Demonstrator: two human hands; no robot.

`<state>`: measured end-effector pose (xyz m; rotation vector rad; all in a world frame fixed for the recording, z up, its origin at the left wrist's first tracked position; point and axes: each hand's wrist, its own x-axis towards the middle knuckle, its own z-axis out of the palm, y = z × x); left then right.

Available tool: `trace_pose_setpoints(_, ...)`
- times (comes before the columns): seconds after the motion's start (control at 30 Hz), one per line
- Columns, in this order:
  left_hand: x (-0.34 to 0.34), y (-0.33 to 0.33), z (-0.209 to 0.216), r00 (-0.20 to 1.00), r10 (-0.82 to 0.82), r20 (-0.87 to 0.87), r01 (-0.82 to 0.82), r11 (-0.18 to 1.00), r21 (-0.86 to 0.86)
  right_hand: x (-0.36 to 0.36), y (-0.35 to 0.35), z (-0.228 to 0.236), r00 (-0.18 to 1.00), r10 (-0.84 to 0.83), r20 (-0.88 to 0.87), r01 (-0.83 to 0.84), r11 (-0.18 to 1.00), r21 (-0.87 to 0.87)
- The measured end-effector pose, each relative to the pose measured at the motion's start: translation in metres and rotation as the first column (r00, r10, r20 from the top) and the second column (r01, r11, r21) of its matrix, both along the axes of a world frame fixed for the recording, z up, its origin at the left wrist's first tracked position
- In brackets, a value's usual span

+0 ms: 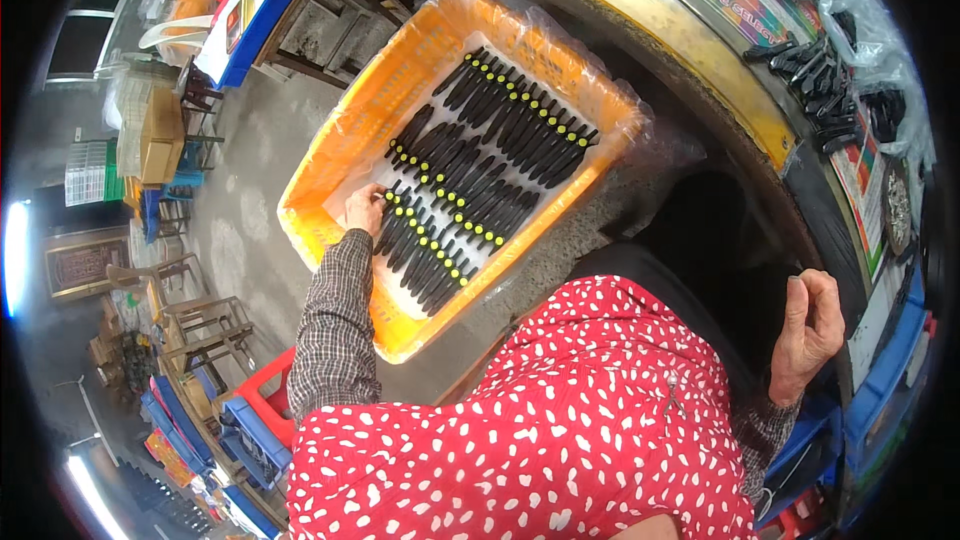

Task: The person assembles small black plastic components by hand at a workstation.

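Observation:
An orange plastic crate lined with clear film sits on the floor to my left. Inside lie rows of black handle-shaped parts with yellow-green tips. My left hand reaches down into the crate, its fingers resting on the parts at the near left end of a row; whether it grips one cannot be seen. My right hand hangs at the right beside the workbench edge, fingers curled loosely with nothing visible in them. My red white-spotted apron fills the lower middle.
A round workbench with a yellow rim curves across the top right, carrying piles of black parts in clear bags. Blue bins stand at the right. Wooden stools, chairs and stacked crates line the concrete floor on the left.

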<state>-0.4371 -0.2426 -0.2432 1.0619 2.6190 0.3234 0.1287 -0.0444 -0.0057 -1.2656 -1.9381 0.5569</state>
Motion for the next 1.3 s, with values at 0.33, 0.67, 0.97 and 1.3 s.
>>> trace_pose_setpoints(0.33,-0.029,-0.017,-0.032,0.989,0.011,0.145,-0.022,0.997,0.07,0.003,0.002,-0.001,1.0,0.001,0.009,0.0,0.999,-0.043)
trace_pose_setpoints(0.67,0.006,0.005,-0.033,0.989,-0.04,-0.145,0.057,0.992,0.117,0.006,0.001,0.006,0.999,-0.052,-0.003,0.052,0.999,0.009)
trace_pose_setpoints(0.97,0.008,-0.016,-0.016,0.965,-0.063,-0.255,0.055,0.998,-0.038,0.017,0.013,0.018,1.0,-0.001,-0.026,0.002,1.0,0.025)
trace_pose_setpoints(1.3,0.111,0.12,0.092,0.892,-0.298,-0.339,0.412,0.844,0.343,0.041,0.023,0.043,0.998,-0.019,-0.058,0.028,0.987,0.155)
